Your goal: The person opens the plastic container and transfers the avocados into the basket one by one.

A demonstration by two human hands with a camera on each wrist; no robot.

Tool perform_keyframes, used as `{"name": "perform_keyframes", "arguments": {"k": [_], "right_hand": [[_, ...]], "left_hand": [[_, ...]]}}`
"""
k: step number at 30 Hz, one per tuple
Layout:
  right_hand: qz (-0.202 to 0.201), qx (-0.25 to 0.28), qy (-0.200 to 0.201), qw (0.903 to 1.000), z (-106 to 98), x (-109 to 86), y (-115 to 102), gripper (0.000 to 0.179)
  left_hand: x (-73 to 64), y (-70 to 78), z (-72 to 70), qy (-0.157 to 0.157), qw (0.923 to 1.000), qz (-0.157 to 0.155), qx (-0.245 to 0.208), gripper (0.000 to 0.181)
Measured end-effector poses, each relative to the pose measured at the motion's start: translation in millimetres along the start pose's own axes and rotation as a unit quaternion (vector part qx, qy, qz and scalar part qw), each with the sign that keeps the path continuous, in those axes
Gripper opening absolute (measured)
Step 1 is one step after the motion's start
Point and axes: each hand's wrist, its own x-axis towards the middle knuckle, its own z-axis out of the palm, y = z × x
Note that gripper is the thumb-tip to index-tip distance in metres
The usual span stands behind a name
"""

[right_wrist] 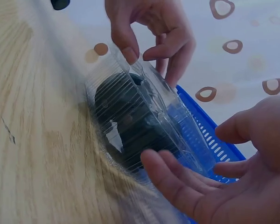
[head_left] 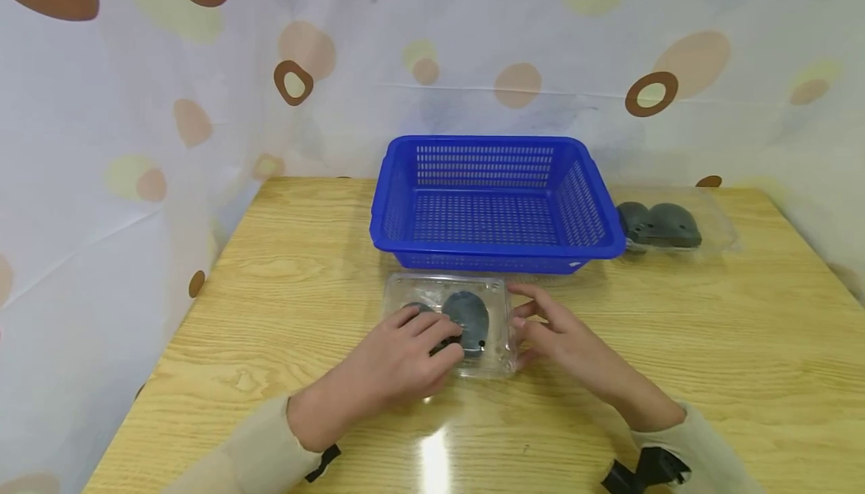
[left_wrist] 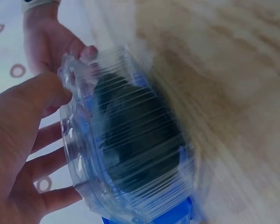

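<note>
A clear plastic box (head_left: pixel 503 329) sits on the table, with dark grey rounded pieces (head_left: pixel 468 321) visible through its ridged walls. My left hand (head_left: pixel 412 347) reaches over its lid from the left. In the left wrist view, the left thumb (left_wrist: pixel 58 93) bends at the box rim while the other fingers spread across the lid. From the right wrist, the left hand (right_wrist: pixel 154 32) shows thumb and forefinger at the lid's edge. My right hand (head_left: pixel 557 336) is at the right side of the box, fingers apart and loosely bent, fingertips close to the wall.
Just behind the box stands a blue perforated basket (head_left: pixel 496 257). Right of the basket lies another clear plastic package (head_left: pixel 716 224) with similar dark rounded pieces (head_left: pixel 669 225) inside. The wood-grain table (head_left: pixel 284 314) meets a patterned cloth (head_left: pixel 473 43) at the back.
</note>
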Motion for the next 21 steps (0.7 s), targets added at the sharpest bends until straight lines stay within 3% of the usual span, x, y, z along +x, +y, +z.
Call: {"name": "perform_keyframes", "arguments": {"k": [3, 10, 17, 21], "right_hand": [[0.002, 0.052, -0.010, 0.9986, -1.1, -2.8, 3.3, 0.053], [0.035, 0.149, -0.063, 0.9862, -4.4, -8.0, 14.2, 0.053], [0.035, 0.232, -0.126, 0.9638, -3.4, -9.6, 26.4, 0.025], [0.031, 0.246, -0.135, 0.9592, -2.0, -8.9, 29.8, 0.018]], "left_hand": [[-3.8, 2.9, -2.0, 0.012, 0.9999, -0.009, -0.007, 0.006], [-6.9, 8.6, -1.9, 0.024, 0.9994, -0.026, -0.002, 0.008], [-7.0, 16.2, -1.3, 0.026, 0.9990, -0.029, 0.023, 0.015], [-5.5, 16.4, -1.1, 0.031, 0.9981, -0.013, 0.053, 0.027]]}}
